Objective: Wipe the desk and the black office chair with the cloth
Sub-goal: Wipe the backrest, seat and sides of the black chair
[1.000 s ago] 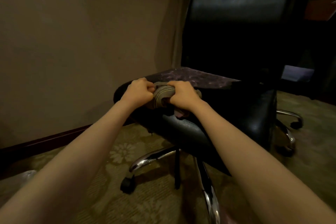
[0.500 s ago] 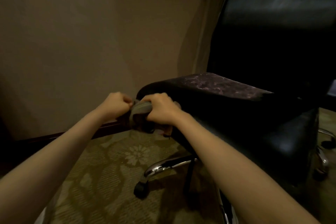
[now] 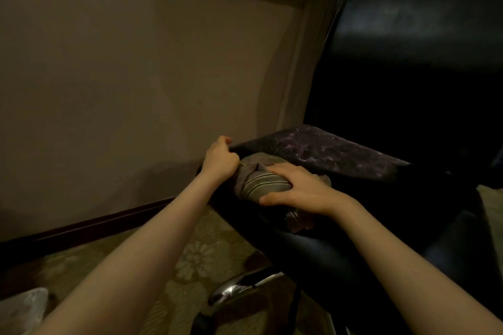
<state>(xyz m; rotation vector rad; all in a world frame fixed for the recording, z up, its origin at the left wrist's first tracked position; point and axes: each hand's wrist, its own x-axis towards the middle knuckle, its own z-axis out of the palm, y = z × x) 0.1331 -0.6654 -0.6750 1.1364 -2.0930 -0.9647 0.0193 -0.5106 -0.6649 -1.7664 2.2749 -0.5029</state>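
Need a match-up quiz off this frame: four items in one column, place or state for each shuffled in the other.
Column 1
1. cloth
2. left hand
3. chair leg
4. carpet

Column 2
A. shiny chrome, below the seat
B. flower pattern, on the floor
C. curled in a fist at the seat's corner
D. bunched on the seat's front edge, under the right hand

Pairs: 1-D, 2-C, 3-A, 4-B
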